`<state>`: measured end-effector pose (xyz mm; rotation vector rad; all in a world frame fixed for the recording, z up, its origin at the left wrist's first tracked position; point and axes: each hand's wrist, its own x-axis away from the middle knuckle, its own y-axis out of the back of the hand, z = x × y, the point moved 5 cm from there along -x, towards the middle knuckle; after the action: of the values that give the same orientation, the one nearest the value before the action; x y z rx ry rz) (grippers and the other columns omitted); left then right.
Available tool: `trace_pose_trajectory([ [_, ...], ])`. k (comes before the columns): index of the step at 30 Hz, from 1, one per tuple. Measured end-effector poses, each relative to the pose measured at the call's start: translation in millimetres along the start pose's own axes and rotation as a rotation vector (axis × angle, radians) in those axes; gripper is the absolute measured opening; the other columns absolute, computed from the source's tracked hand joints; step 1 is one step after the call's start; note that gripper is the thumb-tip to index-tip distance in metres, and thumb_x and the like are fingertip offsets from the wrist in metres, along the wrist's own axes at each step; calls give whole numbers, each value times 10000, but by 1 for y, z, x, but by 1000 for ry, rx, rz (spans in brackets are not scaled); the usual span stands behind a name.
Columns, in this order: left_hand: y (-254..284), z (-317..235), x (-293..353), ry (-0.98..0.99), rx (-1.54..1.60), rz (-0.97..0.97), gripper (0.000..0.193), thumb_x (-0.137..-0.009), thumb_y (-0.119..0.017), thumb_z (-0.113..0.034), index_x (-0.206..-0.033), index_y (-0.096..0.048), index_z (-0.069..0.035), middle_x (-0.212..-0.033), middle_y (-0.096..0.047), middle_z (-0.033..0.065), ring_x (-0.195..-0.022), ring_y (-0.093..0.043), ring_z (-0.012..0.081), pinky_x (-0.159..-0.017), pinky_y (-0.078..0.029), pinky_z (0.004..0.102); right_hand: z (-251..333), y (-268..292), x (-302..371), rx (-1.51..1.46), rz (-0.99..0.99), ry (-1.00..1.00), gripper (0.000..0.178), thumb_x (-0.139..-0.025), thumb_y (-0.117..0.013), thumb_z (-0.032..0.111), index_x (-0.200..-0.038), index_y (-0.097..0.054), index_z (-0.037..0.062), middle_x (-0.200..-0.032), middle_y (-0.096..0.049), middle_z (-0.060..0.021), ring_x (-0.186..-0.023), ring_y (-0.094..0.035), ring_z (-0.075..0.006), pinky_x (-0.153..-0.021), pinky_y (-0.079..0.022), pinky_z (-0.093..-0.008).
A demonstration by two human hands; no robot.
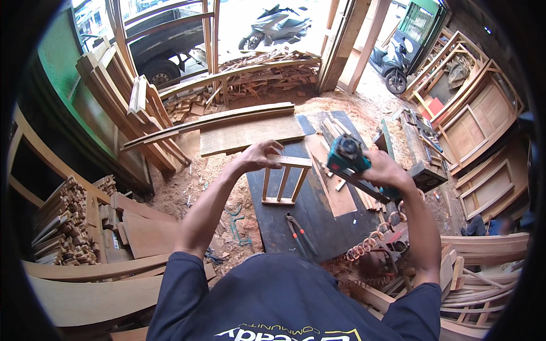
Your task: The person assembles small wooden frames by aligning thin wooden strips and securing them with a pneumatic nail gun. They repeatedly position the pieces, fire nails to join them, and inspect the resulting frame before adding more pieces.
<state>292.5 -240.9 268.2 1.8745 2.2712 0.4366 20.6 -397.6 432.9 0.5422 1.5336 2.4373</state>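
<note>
On a dark worktable [273,224] a small wooden frame [296,162] stands upright, with slats joining its top and bottom rails. My left hand [259,156] is closed on the left end of its top rail. To the right of the frame, raised above the table, my right hand [387,170] grips a teal and black nail gun [347,154]. A coiled orange air hose [368,245] runs up toward that hand's wrist; its joint with the tool is hidden. Pincers [301,234] with orange handles lie on the table, nearer to me than the frame.
Wooden boards [335,190] and strips lie on the table's right part. A wide plank [244,136] spans beyond it. Stacked offcuts [62,227] stand left, curved wood pieces [483,247] right. A teal clamp [239,224] lies among floor shavings. A person [483,226] shows partly at far right.
</note>
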Motion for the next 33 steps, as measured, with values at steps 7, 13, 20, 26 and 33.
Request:
trace_pose_trajectory([
  [7,-20,45,35,-132,367,-451,452,-812,-818,-66,-1195,-579,-34,-1090,-689,101,-1045,-676,187,-924,-580,309,-37,-16,55,-112,-45,-299,383,-757,-817,235,-1032,-686,3,-713,-692,-92,-555,-653,-161,-548,-527,-339],
  [13,-45,76,34,-191,490,-622,280,-927,-709,-93,-1165,-590,-7,-1052,-708,98,-1011,-684,175,-919,-572,304,-78,-69,70,-52,-58,-357,445,-754,-795,316,-1073,-692,22,-846,-731,-176,-741,-726,-286,-708,-560,-399],
  [20,-51,40,36,-242,320,-774,288,-963,-667,-136,-1223,-605,-30,-1022,-725,94,-946,-685,167,-831,-570,320,-120,-190,93,63,-104,-403,413,-739,-766,276,-1089,-655,87,-933,-693,-265,-934,-667,-448,-835,-538,-535],
  [26,-71,-8,16,-232,494,-577,384,-906,-726,-131,-1247,-593,-14,-968,-699,95,-891,-655,120,-808,-550,280,-138,-242,120,14,-55,-464,423,-762,-739,288,-1125,-648,90,-973,-686,-277,-974,-649,-463,-846,-522,-544],
  [33,-140,-20,12,-243,322,-450,507,-827,-774,-199,-1250,-603,23,-1087,-699,137,-984,-668,172,-875,-553,327,-145,-271,145,-191,-78,-576,416,-806,-728,340,-1098,-643,57,-961,-668,-302,-1014,-618,-477,-816,-494,-562],
])
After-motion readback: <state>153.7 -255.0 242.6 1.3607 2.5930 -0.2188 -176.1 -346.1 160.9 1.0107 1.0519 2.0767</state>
